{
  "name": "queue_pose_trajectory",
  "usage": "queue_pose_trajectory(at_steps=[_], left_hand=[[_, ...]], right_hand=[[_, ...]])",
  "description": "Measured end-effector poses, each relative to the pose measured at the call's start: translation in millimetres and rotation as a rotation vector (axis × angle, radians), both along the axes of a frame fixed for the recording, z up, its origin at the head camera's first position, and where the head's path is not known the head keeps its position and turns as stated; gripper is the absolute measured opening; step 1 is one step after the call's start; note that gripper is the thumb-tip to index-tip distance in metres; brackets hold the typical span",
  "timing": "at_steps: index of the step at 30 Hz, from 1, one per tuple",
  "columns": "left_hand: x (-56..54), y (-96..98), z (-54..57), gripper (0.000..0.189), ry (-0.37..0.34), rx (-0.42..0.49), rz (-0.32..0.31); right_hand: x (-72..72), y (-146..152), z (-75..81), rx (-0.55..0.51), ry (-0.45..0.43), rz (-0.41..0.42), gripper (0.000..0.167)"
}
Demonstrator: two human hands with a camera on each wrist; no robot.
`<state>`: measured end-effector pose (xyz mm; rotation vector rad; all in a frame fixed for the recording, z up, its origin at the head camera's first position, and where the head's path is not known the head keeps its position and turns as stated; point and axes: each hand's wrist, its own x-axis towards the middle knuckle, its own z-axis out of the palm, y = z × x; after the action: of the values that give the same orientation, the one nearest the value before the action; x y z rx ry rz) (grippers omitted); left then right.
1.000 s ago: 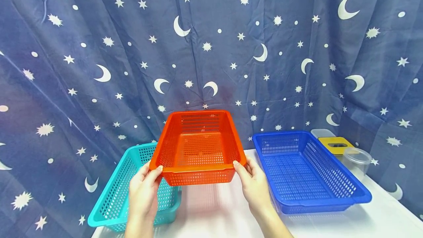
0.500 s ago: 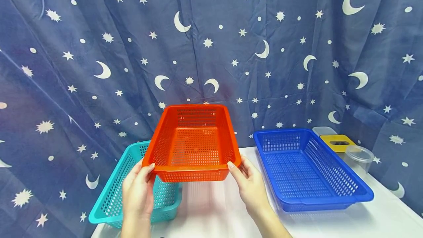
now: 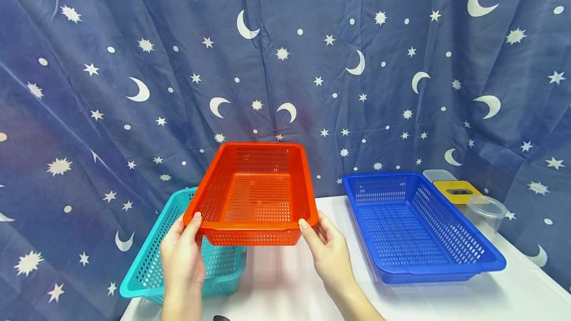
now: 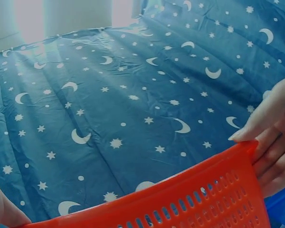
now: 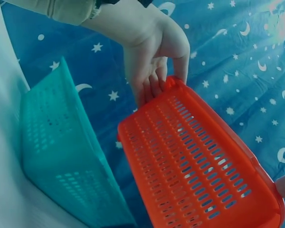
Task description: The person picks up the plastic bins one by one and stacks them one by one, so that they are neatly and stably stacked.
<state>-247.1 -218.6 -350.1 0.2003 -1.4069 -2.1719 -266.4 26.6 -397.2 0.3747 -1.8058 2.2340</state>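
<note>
An orange-red plastic basket with slotted walls hangs in the air above the table, its inside bare of contents. My left hand grips its near left corner, thumb over the rim and fingers beneath. At the near right corner my right hand holds the rim the same way. Behind and below the left hand stands a turquoise basket, partly hidden by the hand and the red basket. The right wrist view shows the red basket's slotted wall apart from the turquoise basket.
A blue basket stands on the white table to the right. Beyond it are a yellow piece with an oval opening and a clear round container. A starry blue curtain hangs behind. A small dark object shows at the bottom edge.
Both hands have carried the red basket leftward, further over the turquoise basket. The small dark object has come into view at the bottom. The grip looks the same.
</note>
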Motion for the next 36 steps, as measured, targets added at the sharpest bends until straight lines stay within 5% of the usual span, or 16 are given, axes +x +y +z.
queue_pose_trajectory(at_steps=[9,19,29,36], left_hand=[[2.6,-9.8,6.8,0.046,0.013,0.003,0.011],[7.8,-25.0,7.6,0.047,0.003,-0.102,0.018],[12.2,-37.8,4.7,0.047,0.044,0.007,0.04],[17.1,-48.2,5.5,0.045,0.027,0.003,0.023]], right_hand=[[0.7,-6,0.4,-0.019,0.017,0.058,0.062],[-0.3,-12,1.2,-0.083,0.014,0.109,0.06],[3.4,-24,1.7,-0.052,0.05,0.122,0.061],[5.8,-30,1.8,-0.032,0.035,0.125,0.066]])
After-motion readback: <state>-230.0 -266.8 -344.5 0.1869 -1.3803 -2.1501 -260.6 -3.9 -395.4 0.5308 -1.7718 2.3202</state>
